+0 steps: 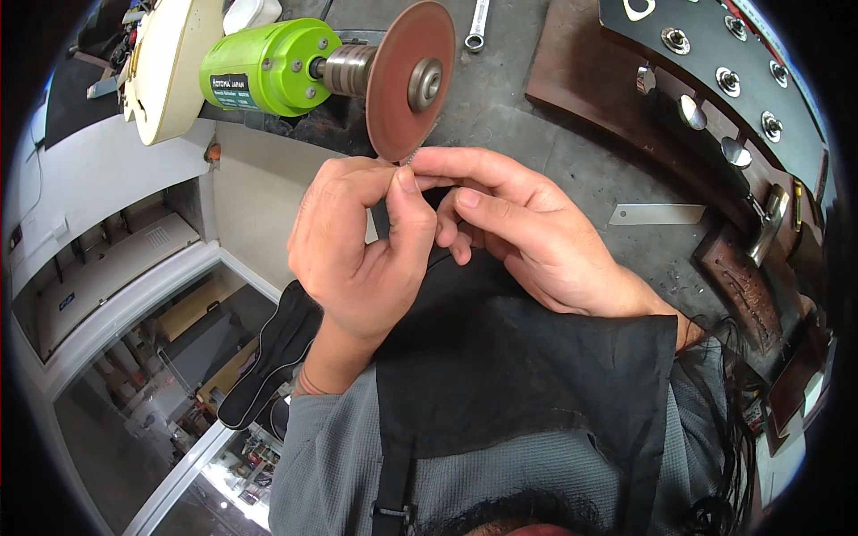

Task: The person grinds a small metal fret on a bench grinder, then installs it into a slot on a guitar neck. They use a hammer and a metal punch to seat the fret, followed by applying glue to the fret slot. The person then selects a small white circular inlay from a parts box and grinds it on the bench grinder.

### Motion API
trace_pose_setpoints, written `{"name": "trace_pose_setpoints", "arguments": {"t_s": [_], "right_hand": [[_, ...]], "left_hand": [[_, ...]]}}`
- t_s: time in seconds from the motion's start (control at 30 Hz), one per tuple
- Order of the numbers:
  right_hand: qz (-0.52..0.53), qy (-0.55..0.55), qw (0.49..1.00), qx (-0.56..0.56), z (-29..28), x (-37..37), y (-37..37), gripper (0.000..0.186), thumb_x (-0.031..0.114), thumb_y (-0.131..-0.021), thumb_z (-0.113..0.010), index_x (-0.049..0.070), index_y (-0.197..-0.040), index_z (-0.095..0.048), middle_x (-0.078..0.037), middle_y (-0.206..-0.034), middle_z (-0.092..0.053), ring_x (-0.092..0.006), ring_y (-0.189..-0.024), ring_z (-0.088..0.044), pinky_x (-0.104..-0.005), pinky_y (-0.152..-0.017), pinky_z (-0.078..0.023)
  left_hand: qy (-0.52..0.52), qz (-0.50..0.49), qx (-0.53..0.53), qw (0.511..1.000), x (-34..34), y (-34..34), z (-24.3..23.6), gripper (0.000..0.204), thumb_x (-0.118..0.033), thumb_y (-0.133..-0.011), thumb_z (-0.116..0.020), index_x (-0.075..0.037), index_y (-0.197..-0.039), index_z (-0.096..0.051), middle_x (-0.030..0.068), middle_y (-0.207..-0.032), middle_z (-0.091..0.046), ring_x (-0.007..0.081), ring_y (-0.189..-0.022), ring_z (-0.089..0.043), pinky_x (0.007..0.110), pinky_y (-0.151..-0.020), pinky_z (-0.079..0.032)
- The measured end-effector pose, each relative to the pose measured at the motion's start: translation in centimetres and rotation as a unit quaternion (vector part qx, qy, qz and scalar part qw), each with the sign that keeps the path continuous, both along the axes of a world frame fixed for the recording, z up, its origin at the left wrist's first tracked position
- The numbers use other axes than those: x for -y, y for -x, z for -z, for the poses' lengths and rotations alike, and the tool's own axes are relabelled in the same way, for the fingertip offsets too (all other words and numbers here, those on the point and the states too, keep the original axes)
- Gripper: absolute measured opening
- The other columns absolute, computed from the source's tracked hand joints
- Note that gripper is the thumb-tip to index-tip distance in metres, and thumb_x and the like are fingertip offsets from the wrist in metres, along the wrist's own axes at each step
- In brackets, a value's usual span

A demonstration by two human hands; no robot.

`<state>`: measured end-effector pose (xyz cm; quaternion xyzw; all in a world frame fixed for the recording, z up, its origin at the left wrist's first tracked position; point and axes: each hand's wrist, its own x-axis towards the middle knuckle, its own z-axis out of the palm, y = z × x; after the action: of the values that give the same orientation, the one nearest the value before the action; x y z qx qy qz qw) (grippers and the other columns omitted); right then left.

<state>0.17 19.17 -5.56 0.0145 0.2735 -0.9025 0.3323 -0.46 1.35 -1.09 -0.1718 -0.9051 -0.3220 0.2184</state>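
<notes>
My left hand is closed, thumb and forefinger pinching a small thin grey strip whose kind I cannot make out; most of it is hidden by fingertips. The strip is at the lower edge of a reddish-brown abrasive disc, which is mounted on the shaft of a green bench grinder. My right hand reaches in from the right. Its forefinger is stretched out, the tip against the strip and my left fingertips. The right thumb stands apart from that forefinger, and the other fingers curl loosely.
Right of the hands, a flat metal blade lies on the grey bench. A wrench is at the back. A dark guitar headstock with tuners fills the far right. A cream-coloured body-shaped piece stands left of the grinder.
</notes>
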Motion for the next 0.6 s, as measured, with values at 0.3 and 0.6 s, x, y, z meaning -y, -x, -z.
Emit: {"name": "trace_pose_setpoints", "arguments": {"t_s": [0.3, 0.6], "right_hand": [[-0.001, -0.001, 1.0, 0.001, -0.11, 0.03, -0.06, 0.039, 0.014, -0.113, -0.055, 0.001, -0.149, -0.063, -0.002, -0.13, -0.069, -0.0093, -0.103, -0.064, -0.027, -0.087, -0.053], [-0.006, -0.001, 1.0, 0.001, -0.05, 0.06, -0.11, 0.039, 0.015, -0.113, -0.056, 0.002, -0.149, -0.063, -0.002, -0.13, -0.07, -0.0094, -0.103, -0.064, -0.0272, -0.087, -0.054]], "left_hand": [[-0.012, 0.006, 0.009, 1.0, 0.16, -0.46, 0.05, 0.007, 0.01, -0.096, -0.07, 0.003, -0.094, -0.067, 0.0118, -0.089, -0.074, 0.0163, -0.077, -0.065, 0.029, -0.069, -0.049], [-0.001, 0.001, 0.002, 1.0, 0.12, -0.33, -0.12, 0.014, 0.01, -0.088, -0.076, 0.001, -0.091, -0.066, 0.0123, -0.081, -0.071, 0.0273, -0.072, -0.072, 0.039, -0.074, -0.063]]}}
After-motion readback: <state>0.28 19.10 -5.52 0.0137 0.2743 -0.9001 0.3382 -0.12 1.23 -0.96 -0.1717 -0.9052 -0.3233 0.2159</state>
